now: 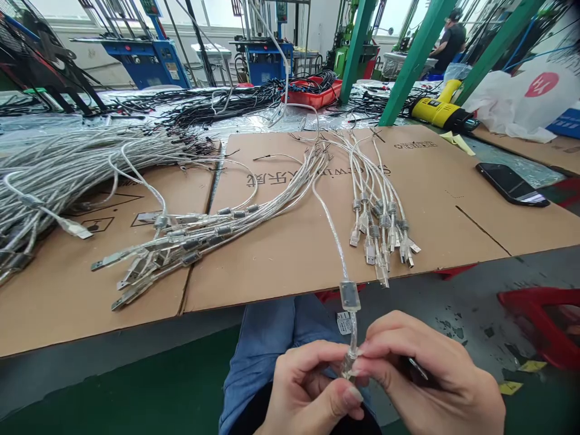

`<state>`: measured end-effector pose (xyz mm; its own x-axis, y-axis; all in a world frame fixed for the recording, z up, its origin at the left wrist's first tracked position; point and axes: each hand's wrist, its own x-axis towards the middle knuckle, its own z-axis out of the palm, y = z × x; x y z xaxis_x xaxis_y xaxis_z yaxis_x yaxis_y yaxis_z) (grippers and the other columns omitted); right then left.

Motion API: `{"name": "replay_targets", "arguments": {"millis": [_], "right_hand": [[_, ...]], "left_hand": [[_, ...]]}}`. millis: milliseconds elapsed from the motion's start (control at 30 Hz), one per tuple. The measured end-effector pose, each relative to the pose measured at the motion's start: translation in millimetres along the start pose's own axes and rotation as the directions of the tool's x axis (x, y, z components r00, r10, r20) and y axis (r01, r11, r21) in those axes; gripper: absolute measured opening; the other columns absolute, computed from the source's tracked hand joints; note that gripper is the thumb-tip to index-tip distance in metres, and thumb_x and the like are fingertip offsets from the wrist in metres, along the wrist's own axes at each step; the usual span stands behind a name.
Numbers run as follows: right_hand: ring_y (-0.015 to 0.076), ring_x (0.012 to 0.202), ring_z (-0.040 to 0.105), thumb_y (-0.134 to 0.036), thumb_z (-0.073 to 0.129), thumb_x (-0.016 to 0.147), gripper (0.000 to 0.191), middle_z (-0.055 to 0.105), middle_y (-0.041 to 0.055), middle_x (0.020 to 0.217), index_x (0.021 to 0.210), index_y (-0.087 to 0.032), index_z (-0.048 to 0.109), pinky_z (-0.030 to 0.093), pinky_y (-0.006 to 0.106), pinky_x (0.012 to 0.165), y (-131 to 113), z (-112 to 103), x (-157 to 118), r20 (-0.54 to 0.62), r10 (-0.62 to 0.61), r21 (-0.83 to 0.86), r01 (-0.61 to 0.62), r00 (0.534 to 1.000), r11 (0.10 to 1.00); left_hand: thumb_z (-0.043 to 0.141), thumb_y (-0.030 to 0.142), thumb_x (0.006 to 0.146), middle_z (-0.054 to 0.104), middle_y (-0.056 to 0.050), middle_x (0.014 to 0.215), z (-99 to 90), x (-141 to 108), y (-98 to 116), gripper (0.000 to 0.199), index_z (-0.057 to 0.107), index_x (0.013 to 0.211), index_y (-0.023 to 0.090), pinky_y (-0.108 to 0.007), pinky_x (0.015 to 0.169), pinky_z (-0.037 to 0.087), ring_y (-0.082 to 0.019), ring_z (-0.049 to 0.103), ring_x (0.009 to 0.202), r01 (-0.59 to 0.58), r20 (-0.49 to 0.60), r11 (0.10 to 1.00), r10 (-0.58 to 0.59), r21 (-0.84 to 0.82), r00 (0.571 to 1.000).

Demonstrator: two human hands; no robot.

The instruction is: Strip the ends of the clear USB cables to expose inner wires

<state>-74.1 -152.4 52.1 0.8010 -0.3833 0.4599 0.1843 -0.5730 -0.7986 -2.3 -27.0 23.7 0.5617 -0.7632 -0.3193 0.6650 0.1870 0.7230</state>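
In front of my lap, a clear USB cable hangs over the table edge, its grey ferrite lump just above my fingers. My left hand is closed, pinching the plug end between thumb and fingers. From the other side my right hand pinches the same end with thumb and forefinger. A thin metal piece shows inside the curled right fingers; its kind is unclear. The plug itself is mostly hidden by fingertips. On the cardboard lie a left bunch of USB cables and a smaller right bunch.
A big heap of clear cables covers the left side. Behind are black cables, a red tray and green posts. To the right are a phone, a yellow tool and a red stool. A person is far back.
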Motion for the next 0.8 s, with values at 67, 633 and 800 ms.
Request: {"name": "replay_targets", "arguments": {"millis": [67,633,800], "right_hand": [[0.008,0.052,0.058,-0.001,0.065,0.073,0.017,0.059,-0.0018,0.064,0.072,-0.018,0.061,0.046,0.014,0.047,0,1,3,0.008,0.022,0.008,-0.023,1.0,1.0],[0.0085,0.061,0.06,-0.01,0.042,0.09,0.023,0.063,-0.0039,0.074,0.099,-0.026,0.055,0.045,0.014,0.056,-5,-39,26,0.45,0.109,-0.162,-0.039,0.886,0.986],[0.01,0.057,0.057,-0.008,0.046,0.089,0.021,0.06,-0.0021,0.07,0.096,-0.022,0.059,0.044,0.018,0.052,-6,-35,30,0.557,-0.005,-0.161,0.113,0.83,0.98]], "left_hand": [[0.08,0.028,0.06,0.065,0.001,0.06,-2.1,1,-2,0.02,0.076,0.077,0.019,-0.008,0.048,0.049,-0.004,0.061,0.047,-0.025,0.003,1.0,0.025,0.009,1.0],[0.06,0.036,0.079,0.065,0.0,0.059,-9.1,5,-3,0.021,0.075,0.089,0.024,-0.007,0.042,0.048,-0.002,0.057,0.041,-0.02,0.224,0.998,0.031,-0.052,0.974],[0.059,0.036,0.079,0.062,0.0,0.058,-8.9,4,-3,0.023,0.074,0.09,0.022,-0.007,0.042,0.046,0.0,0.054,0.039,-0.038,0.229,0.999,0.039,-0.009,0.973]]}}
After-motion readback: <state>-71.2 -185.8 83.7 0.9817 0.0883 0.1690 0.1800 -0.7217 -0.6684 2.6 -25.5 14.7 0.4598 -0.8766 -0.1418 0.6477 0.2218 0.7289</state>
